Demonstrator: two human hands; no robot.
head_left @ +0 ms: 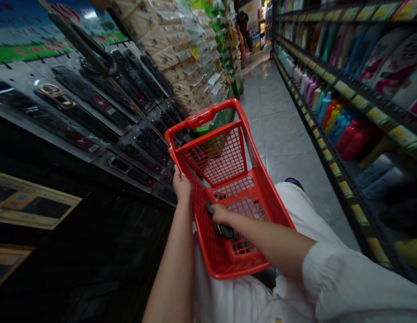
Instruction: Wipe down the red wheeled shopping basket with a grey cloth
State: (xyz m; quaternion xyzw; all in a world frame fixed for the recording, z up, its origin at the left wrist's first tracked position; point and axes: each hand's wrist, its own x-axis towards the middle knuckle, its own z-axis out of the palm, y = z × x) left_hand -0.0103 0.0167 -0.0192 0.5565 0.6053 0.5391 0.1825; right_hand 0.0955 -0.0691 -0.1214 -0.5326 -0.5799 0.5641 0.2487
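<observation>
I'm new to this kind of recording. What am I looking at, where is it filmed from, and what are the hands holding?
There is no machine here: these are a person's own bare hands, and the single picture comes from a camera worn on the head, looking forward and down. The left hand holds the side of a red basket, which seems to sit at the lap. The right hand is inside it, on a dark item too unclear to name. Packs hang on the left; bottles fill shelves on the right. Another person is far down the aisle.
</observation>
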